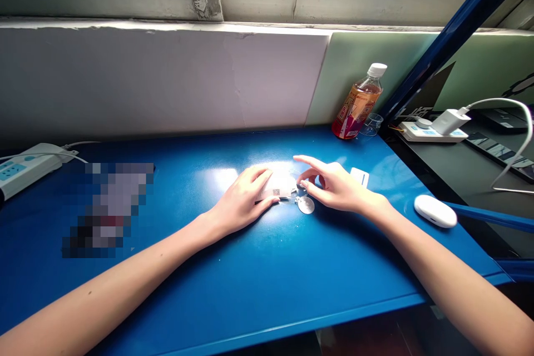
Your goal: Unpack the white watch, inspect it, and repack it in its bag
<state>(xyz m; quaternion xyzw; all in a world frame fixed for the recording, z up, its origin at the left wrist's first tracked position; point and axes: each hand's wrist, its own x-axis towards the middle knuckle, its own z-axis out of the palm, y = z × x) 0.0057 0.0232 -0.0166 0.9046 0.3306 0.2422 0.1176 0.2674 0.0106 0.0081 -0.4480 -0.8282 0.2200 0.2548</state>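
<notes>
My left hand (246, 200) rests on the blue table (258, 278) and grips a small white tag or packet (278, 186) with a printed code, fingers closed on its left end. My right hand (334, 186) is at the tag's right end, thumb and middle finger pinching near a small metal ring, index finger stretched out. A round silver disc (306, 204) lies on the table just below the pinch, seemingly joined to the ring. A small white rectangular piece (360, 176) lies behind my right hand.
A bottle of reddish drink (357, 105) with a white cap and a clear cup (372, 123) stand at the back right. A white oval case (435, 211) lies near the right edge. Power strips sit at the far left (25, 169) and on the right shelf (431, 130).
</notes>
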